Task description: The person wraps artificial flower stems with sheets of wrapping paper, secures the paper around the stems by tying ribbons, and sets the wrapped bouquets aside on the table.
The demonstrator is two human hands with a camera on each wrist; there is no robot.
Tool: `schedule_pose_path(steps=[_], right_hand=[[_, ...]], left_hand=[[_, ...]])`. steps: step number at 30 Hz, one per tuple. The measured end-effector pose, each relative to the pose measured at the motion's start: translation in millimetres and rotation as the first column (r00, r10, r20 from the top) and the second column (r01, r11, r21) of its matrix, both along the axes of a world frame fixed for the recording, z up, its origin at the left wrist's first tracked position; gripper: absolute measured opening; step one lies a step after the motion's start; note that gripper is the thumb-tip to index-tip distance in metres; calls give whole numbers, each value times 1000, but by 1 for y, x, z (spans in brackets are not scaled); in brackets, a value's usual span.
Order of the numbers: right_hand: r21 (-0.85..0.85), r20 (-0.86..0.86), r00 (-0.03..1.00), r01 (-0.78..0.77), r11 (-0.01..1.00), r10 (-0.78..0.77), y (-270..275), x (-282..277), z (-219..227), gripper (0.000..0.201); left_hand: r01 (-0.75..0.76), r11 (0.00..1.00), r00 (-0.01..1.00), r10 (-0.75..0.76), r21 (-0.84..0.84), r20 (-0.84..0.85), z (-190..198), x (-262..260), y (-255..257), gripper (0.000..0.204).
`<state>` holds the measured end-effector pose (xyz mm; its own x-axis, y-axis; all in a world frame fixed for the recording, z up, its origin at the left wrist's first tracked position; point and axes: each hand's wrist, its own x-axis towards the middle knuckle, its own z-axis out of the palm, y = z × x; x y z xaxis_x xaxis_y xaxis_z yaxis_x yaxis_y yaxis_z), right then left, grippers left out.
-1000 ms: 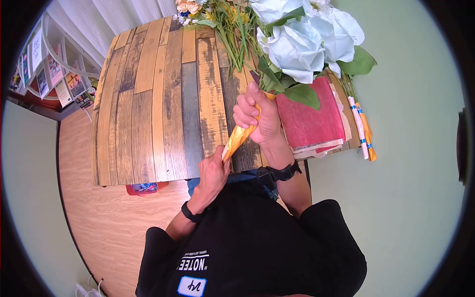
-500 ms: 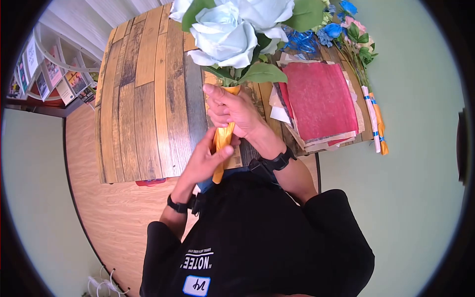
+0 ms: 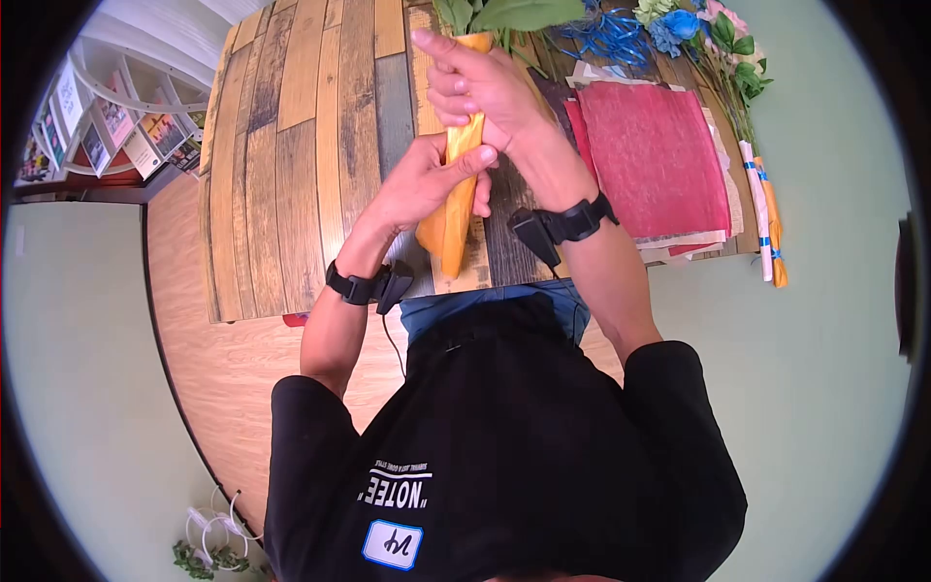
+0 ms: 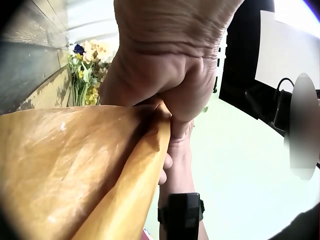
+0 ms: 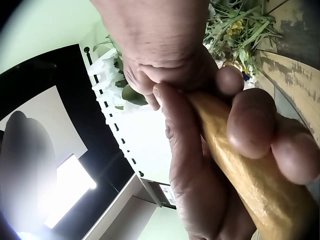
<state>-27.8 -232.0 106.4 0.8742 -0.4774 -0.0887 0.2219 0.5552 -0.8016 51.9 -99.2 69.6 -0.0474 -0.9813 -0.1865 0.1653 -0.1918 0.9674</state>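
Both of my hands hold a bouquet's stems, wrapped in yellow-orange paper (image 3: 457,221). High on the wrap, just under the leaves (image 3: 529,12), my right hand (image 3: 490,97) grips it with fingers curled round. Directly below, my left hand (image 3: 422,184) holds the wrap between thumb and fingers. The paper's bottom end flares loosely beneath that hand, over the table's front edge. In the left wrist view a broad fold of the paper (image 4: 65,160) fills the lower left. Pale blossoms (image 5: 102,70) show behind my right hand in the right wrist view; the head view cuts them off.
A stack of red and pale paper sheets (image 3: 655,160) lies on the wooden table (image 3: 301,175), right of my hands. Beyond it are blue ribbon (image 3: 611,37) and wrapped flower bundles (image 3: 761,209) along the right edge. A magazine rack (image 3: 121,121) stands at left.
The bouquet has risen toward the top of the head view, its blossoms now out of frame. My left hand has moved up with it, and the paper's lower end now spreads wider.
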Motion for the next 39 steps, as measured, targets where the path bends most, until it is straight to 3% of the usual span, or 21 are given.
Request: schedule_pose_path(steps=[5, 7, 10, 14, 16, 17, 19, 26, 29, 34, 39], right_hand=[[7, 96, 995, 31, 1000, -31, -9, 6, 7, 45], [-49, 19, 996, 85, 995, -85, -12, 5, 8, 46], [-67, 33, 994, 102, 993, -100, -13, 5, 10, 48], [-42, 85, 989, 126, 991, -122, -16, 9, 10, 47], [-105, 40, 970, 243, 964, -240, -14, 8, 13, 43], [-97, 42, 967, 254, 962, -251, -15, 8, 13, 43], [-75, 80, 981, 184, 980, -179, -19, 10, 13, 39], [33, 195, 981, 13, 999, -19, -37, 8, 14, 41], [13, 193, 981, 30, 999, -32, -41, 2, 17, 46], [26, 233, 972, -42, 999, 34, -44, 0, 15, 51], [48, 230, 972, -63, 997, 51, -46, 3, 10, 50]], left_hand=[[-66, 997, 996, 63, -51, -64, -17, -18, 2, 34], [-189, 980, 976, 181, -55, -120, -20, -26, 2, 32], [-168, 983, 977, 156, -77, -144, -21, -30, 5, 30], [-195, 980, 974, 190, -29, -119, -29, -38, 12, 23], [-320, 947, 947, 320, 9, 7, -33, -45, 15, 24], [-310, 951, 951, 310, 14, 13, -34, -45, 16, 24], [-247, 968, 969, 245, -43, -40, -34, -41, 18, 33], [-113, 993, 993, 114, 14, -31, -37, -40, 32, 55], [-112, 994, 994, 112, -7, -12, -44, -43, 36, 62], [-189, 980, 953, 169, -58, -253, -49, -52, 41, 73], [-293, 951, 944, 273, -93, -186, -48, -63, 43, 71]])
